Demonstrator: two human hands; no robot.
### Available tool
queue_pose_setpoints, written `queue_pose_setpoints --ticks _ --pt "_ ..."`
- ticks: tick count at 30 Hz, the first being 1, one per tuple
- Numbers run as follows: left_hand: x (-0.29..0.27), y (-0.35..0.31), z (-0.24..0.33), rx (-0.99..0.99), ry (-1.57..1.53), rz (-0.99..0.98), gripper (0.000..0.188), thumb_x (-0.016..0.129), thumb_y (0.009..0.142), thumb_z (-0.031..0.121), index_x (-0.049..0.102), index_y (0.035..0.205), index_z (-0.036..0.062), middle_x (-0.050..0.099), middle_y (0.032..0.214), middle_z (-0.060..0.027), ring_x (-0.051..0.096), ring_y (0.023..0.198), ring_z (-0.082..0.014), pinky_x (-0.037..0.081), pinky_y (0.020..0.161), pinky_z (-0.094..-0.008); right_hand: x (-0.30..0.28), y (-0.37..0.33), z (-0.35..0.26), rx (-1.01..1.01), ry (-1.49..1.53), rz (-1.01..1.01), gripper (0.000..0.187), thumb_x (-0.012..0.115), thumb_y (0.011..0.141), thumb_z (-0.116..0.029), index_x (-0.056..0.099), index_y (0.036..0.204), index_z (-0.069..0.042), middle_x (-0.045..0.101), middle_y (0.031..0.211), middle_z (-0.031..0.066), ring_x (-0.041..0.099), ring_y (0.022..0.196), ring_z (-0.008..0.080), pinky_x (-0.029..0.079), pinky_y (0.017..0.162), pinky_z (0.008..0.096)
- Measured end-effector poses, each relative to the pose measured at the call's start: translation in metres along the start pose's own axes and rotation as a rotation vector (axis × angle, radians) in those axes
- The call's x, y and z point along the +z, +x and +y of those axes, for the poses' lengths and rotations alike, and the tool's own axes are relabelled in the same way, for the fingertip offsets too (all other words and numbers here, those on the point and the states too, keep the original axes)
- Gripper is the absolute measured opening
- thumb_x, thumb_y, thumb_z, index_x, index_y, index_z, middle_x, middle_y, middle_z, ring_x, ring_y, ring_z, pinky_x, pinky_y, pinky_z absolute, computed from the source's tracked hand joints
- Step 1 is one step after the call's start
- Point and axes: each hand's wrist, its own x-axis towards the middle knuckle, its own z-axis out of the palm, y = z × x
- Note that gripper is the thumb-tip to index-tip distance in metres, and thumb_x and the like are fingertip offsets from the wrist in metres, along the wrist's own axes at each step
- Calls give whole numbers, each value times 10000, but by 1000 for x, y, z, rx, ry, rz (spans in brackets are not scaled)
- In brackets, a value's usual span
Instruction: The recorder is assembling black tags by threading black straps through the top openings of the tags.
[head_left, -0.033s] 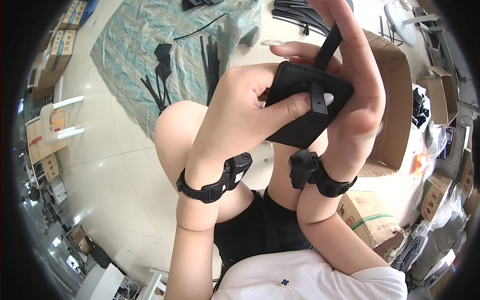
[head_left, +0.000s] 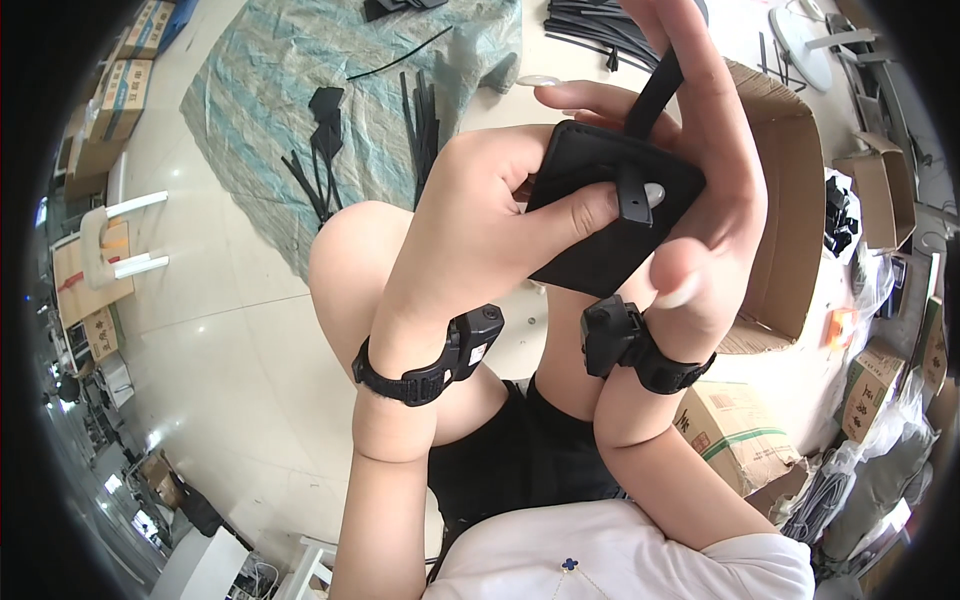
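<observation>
A black, flat, leather-like tag (head_left: 590, 245) with a stitched edge is held up in front of me. My left hand (head_left: 490, 215) grips its left side, fingers behind, thumb on the front pressing a short strap end (head_left: 633, 195) that comes through the tag. From the tag's top a longer black strap (head_left: 655, 95) runs up and passes behind the fingers of my right hand (head_left: 725, 150). That hand is beside the tag's right edge, fingers stretched and apart, thumb lifted off the tag. Whether its fingers press on the strap is hidden.
A greenish striped cloth (head_left: 250, 120) on the floor bears black straps (head_left: 425, 125) and a strapped black piece (head_left: 325, 120). More straps (head_left: 600, 25) lie at the far side. An open carton (head_left: 790, 200) stands right, a taped box (head_left: 735, 435) nearer. Black wrist devices (head_left: 475, 335) are strapped on.
My right thumb has swung away from beside the tag and now points toward me. The tag and my left hand have shifted very slightly left.
</observation>
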Motion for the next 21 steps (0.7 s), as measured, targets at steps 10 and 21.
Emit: queue_pose_setpoints --ticks 10,21 --pt "0 0 -5 81 -76 2 201 666 755 70 613 920 -33 624 703 -60 588 636 -74 471 544 -204 -4 0 -1 34 -15 -45 344 404 925 -168 520 1147 67 611 1026 180 614 910 218 460 825 284" --pt "6 3 -8 152 -80 -9 177 663 784 75 617 906 -46 629 811 -43 576 739 -79 470 659 -200 -8 -1 3 82 -58 -51 346 402 926 -168 513 1155 66 610 1030 180 614 911 219 461 825 284"
